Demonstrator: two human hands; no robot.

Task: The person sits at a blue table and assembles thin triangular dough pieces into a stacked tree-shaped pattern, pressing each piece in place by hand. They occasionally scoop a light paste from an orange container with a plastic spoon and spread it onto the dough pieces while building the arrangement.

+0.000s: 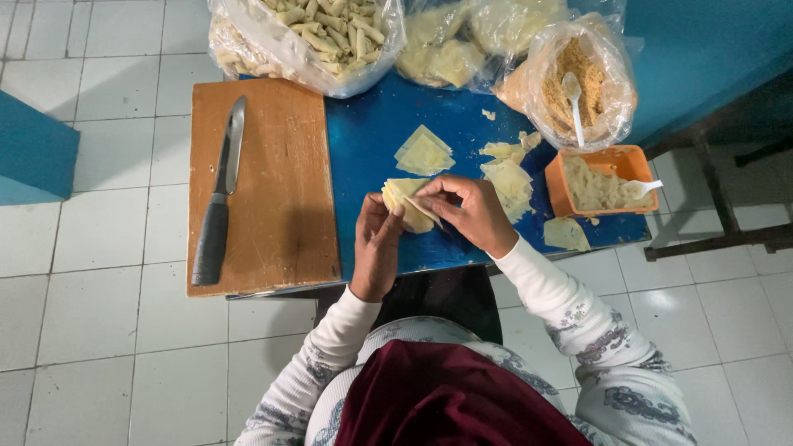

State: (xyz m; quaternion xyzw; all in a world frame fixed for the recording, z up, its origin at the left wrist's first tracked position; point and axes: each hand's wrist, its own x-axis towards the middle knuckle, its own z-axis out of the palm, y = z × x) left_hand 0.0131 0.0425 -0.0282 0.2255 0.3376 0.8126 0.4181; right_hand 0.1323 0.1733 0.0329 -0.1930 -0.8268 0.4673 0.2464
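Item: folded pastry wrapper [406,201], pale yellow, held just above the blue worktop [372,140] near its front edge, between both hands. Left hand [376,244] supports it from below; right hand [471,211] pinches its upper right edge, fingers closed on it. Long axis runs left-up to right-down. Spare wrappers [424,153] lie just beyond; knife [221,190] on cutting board [281,206], well left.

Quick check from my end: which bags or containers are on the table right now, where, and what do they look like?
Clear bag of rolls: top edge, above the wooden board; pale tan sticks inside.
Clear bag of wrappers: top centre; flat pale yellow sheets.
Crumb bag: top right, open; brown crumbs, white spoon inside.
Orange tub: right side, square; pale filling, white spoon.
No labels, signs or screens visible.
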